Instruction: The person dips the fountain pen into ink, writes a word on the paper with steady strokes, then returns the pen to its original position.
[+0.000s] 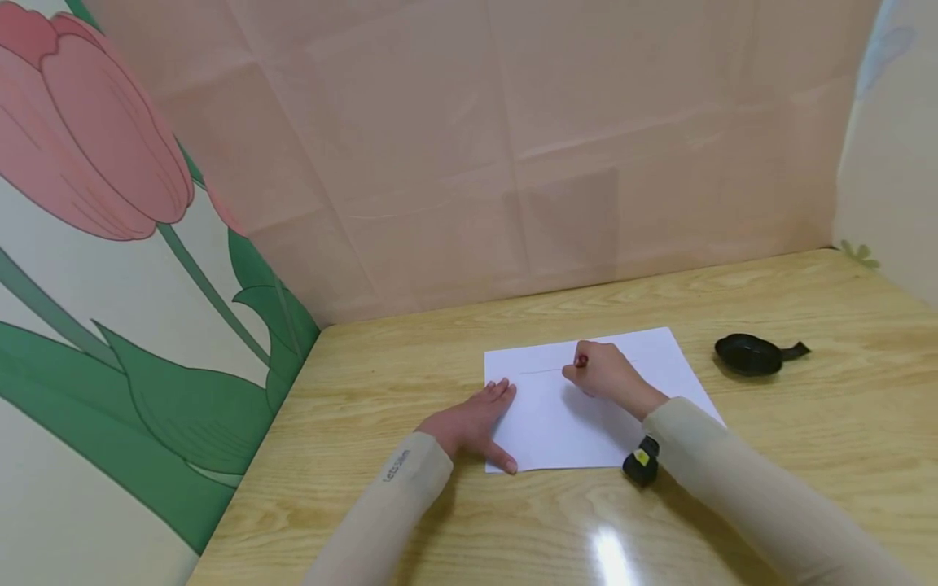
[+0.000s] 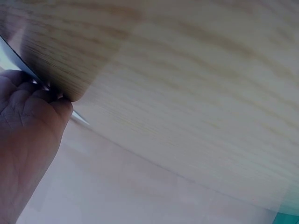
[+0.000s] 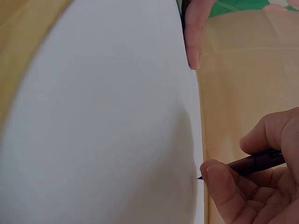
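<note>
1 pen (image 3: 257, 163) pinched in right hand (image 1: 608, 374), fingers curled, at a faint line (image 1: 538, 372) on upper part of paper (image 1: 560, 427); left hand (image 1: 472, 422), fingers spread, rests on paper's left edge, and a straight stroke likely wants light, even pressure with that edge pressed flat.

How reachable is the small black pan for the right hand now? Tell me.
Probably yes: nothing stands between the right hand and the small black pan, right of the paper, though the gripped pen would likely need setting down first.
</note>
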Demonstrator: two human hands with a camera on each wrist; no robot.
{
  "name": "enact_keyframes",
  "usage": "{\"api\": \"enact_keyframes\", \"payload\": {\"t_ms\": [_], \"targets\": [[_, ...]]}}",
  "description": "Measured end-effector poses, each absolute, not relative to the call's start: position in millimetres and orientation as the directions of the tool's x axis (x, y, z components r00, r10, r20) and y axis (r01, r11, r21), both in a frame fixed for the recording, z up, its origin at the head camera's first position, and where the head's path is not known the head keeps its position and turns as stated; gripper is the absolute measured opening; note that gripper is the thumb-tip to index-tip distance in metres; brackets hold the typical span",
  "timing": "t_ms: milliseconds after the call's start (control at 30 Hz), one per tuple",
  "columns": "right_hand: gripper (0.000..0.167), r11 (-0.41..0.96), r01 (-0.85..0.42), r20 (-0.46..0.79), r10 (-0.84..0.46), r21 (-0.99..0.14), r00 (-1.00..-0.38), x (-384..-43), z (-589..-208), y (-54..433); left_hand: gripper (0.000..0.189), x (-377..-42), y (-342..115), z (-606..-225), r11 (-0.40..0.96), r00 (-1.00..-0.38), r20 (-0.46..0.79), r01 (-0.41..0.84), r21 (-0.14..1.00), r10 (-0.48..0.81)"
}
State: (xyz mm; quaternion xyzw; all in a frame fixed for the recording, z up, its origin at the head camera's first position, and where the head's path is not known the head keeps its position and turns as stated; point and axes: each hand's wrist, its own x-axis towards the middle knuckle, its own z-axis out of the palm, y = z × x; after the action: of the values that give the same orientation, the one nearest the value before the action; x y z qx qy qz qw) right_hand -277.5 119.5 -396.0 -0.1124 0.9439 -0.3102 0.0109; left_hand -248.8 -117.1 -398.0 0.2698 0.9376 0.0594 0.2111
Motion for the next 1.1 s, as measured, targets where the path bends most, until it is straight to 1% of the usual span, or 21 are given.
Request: {"api": "enact_keyframes", "payload": {"t_ms": [500,900,1100], "targets": [[0.018,0.785,-0.218,0.065,-0.222,-0.58,-0.973,-269.4,-394.1,116.1,0.118,-247.9,-116.9,-396.8,0.841,-0.763,-0.354,0.495,0.219,0.541],[0.018,0.786,-0.199,0.046,-0.213,-0.586,-0.976,-263.9,-397.4,113.4,0.118,-248.3,-117.5,-396.3,0.832,-0.758,-0.343,0.502,0.236,0.555],[0.018,0.786,-0.221,0.081,-0.215,-0.577,-0.973,-260.9,-399.4,111.6,0.118,-248.9,-117.5,-396.9,0.834,-0.759,-0.344,0.5,0.234,0.552]]}}
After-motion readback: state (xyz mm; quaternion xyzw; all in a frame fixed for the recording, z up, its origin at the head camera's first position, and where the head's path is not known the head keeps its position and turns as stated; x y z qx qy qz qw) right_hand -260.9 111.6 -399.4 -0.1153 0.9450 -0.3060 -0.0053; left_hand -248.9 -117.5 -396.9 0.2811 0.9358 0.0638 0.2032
